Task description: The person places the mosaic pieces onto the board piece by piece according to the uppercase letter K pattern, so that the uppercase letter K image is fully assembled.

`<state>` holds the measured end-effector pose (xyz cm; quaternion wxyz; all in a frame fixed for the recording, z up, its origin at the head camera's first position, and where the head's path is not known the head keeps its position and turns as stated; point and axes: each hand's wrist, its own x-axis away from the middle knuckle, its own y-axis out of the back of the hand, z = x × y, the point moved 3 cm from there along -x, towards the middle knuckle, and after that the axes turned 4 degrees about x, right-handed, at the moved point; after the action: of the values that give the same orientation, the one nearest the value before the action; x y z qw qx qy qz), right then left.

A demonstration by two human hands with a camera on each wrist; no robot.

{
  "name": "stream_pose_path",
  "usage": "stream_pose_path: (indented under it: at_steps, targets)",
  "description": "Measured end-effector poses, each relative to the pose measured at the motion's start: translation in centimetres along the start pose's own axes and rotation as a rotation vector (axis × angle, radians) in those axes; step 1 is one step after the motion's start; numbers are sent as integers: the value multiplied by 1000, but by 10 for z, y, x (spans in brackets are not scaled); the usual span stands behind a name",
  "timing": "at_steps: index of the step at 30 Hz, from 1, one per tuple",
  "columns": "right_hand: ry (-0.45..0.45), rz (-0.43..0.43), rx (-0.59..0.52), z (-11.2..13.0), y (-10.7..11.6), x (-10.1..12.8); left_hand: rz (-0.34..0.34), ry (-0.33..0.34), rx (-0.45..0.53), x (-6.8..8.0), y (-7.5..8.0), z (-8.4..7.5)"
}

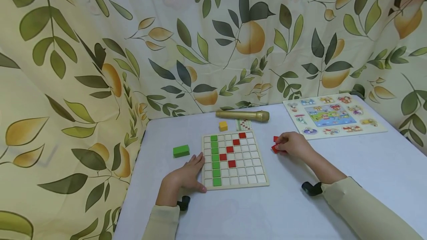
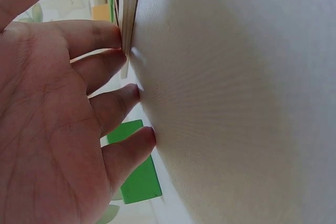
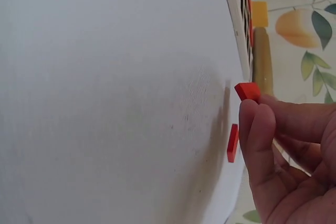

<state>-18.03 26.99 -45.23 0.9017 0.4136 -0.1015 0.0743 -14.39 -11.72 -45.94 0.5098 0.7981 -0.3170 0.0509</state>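
My left hand (image 1: 188, 173) rests at the left edge of a wooden grid board (image 1: 235, 187), its fingers extended and the thumb at the lower left corner. In the left wrist view, fingertips (image 2: 116, 38) touch the board's side. The board carries a column of green tiles (image 1: 215, 157) and several red tiles (image 1: 230, 149) in slanting lines among white squares. To the right of the board, my right hand (image 1: 293, 144) pinches a red tile (image 3: 247, 91) between thumb and fingers. Another red tile (image 3: 232, 142) lies on the table by that hand.
A green block (image 1: 181, 151) lies left of the board. Behind it are a yellow block (image 1: 223, 126), a small pattern card (image 1: 243, 125) and a gold microphone (image 1: 242, 116). A picture puzzle board (image 1: 334, 133) lies at the back right. Patterned curtains (image 1: 213, 66) enclose the table.
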Motion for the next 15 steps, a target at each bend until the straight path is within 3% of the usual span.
stream_pose_path:
  at_steps: [15]
  targets:
    - [30,39,-66,23,-23,7,-3,10,-2,0,0,-1]
